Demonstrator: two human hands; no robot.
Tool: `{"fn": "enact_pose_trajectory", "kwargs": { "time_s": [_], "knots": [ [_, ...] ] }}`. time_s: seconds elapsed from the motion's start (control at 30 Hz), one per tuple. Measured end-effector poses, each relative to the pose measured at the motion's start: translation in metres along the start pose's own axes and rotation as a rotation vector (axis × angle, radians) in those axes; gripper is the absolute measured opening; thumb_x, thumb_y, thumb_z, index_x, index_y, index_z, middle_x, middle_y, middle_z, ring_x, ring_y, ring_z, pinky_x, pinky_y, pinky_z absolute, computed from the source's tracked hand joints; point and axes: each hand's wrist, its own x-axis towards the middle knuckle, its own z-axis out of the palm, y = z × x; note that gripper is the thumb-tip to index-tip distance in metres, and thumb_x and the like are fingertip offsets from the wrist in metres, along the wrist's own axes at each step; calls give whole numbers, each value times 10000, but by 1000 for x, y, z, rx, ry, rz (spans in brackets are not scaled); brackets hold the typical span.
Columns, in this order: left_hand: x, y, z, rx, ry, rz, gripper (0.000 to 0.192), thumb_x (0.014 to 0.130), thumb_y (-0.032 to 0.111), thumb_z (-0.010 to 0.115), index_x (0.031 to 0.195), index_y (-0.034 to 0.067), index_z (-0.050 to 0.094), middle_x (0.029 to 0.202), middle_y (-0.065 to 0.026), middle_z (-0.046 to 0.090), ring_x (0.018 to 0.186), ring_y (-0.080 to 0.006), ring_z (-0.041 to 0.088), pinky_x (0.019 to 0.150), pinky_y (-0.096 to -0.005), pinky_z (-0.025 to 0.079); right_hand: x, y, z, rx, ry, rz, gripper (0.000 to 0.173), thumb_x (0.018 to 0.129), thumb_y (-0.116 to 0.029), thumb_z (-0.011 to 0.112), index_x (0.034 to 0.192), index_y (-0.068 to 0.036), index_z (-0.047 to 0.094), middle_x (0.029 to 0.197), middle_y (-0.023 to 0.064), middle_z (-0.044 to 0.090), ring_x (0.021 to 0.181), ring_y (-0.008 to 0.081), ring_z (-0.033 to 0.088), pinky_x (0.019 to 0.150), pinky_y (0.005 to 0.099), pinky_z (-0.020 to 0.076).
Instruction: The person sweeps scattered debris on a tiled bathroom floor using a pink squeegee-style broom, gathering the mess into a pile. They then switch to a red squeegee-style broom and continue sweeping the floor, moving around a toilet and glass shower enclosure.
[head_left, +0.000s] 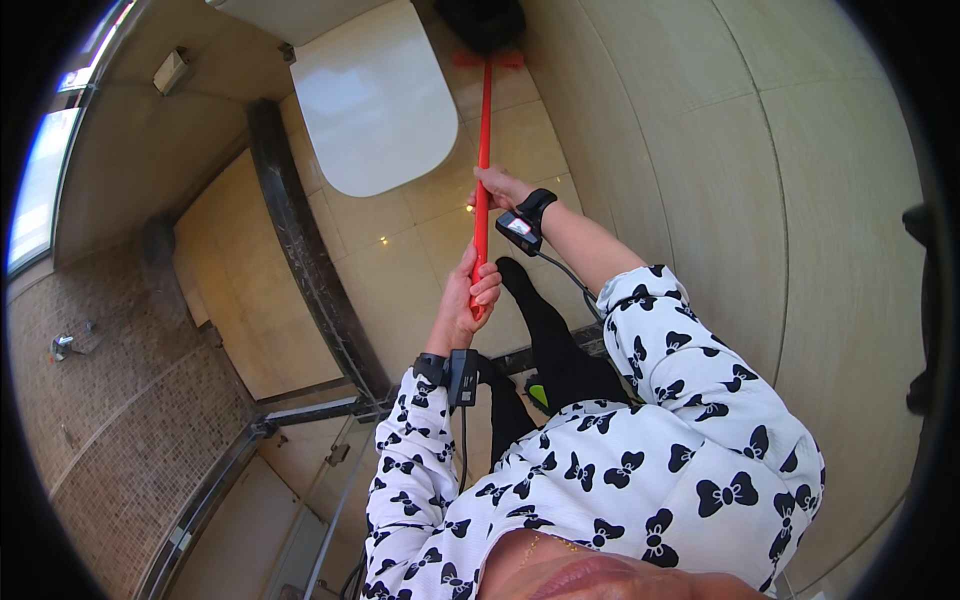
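Note:
A long red handle (485, 124) runs up the view to a red head (489, 58), which looks like a broom's or brush's and rests low at the far end. Around the handle's near end, the fingers of my left hand (469, 296) are wrapped. Farther up the same handle, my right hand (501, 187) grips it. The red head lies against or just under a dark object (484, 22), perhaps a bin with a black bag; its type is unclear. Left of the handle is a white toilet (375, 97) with its lid down.
Beige tiles cover the floor (382, 262) and the wall (697, 165) close on the right. A dark stone curb (300, 247) crosses the floor at left, beside a glass panel (337, 495). Cabled devices (463, 377) are strapped to both wrists. My black-clad legs (555, 345) stand below.

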Motion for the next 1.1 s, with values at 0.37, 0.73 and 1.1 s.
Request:
{"fn": "enact_pose_trajectory", "kwargs": {
  "time_s": [0.37,0.73,1.1],
  "knots": [
    [-148,-68,-31,51,206,78,418,1000,327,379,1407,337,286,628,17,362,386,-46,293,295,-157,260,-107,96,81,15,108,433,324,971,-333,402,1145,-68,336,757,139,550,544,279,625,508,434,571],
    [-58,-2,-42,83,137,24,376,987,335,421,1351,287,341,643,10,411,402,-40,314,311,-162,265,-23,29,32,-349,101,12,355,921,-323,457,868,27,486,694,154,609,561,306,650,510,425,576],
    [-184,-56,-11,396,371,-21,489,991,329,402,1448,300,231,577,27,359,362,-45,276,303,-172,227,-127,106,64,-126,-15,521,263,890,-239,466,968,10,437,778,155,604,606,289,642,471,354,555]
  ]
}}
